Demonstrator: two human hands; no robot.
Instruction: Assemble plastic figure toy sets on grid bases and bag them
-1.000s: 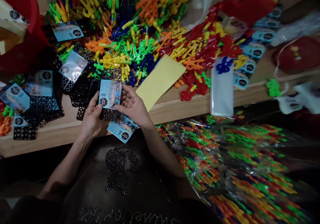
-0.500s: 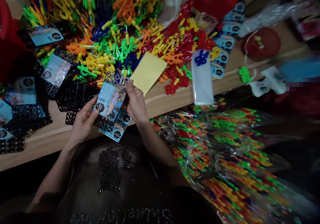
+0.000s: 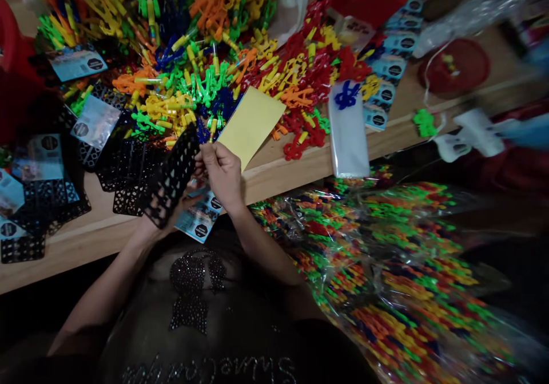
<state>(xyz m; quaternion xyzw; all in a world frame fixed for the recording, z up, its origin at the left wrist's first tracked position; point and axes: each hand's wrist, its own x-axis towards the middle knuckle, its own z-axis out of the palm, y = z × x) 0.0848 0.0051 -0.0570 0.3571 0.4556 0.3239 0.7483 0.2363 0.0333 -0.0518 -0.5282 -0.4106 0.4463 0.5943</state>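
Observation:
A black perforated plastic plate is held up on a slant over the table's front edge, its bare holed face toward me. My right hand pinches near its upper right edge with closed fingers. Behind and below the plate, my left hand supports it, most of its fingers hidden. Under the hands a blue printed card sticks out over the table edge. Just beyond my right hand lies a stack of yellow cards. More black perforated plates lie left of my hands, one topped by a printed card.
A heap of colourful plastic figures spreads across the wooden table. Clear plastic bags lie at the right, beneath a blue figure. Bags of figures fill the space below right. A red lid rests farther right.
The plate and its printed card have been tilted up and turned, so the bare black side now faces me. My left hand has moved underneath, and my right hand has shifted slightly left.

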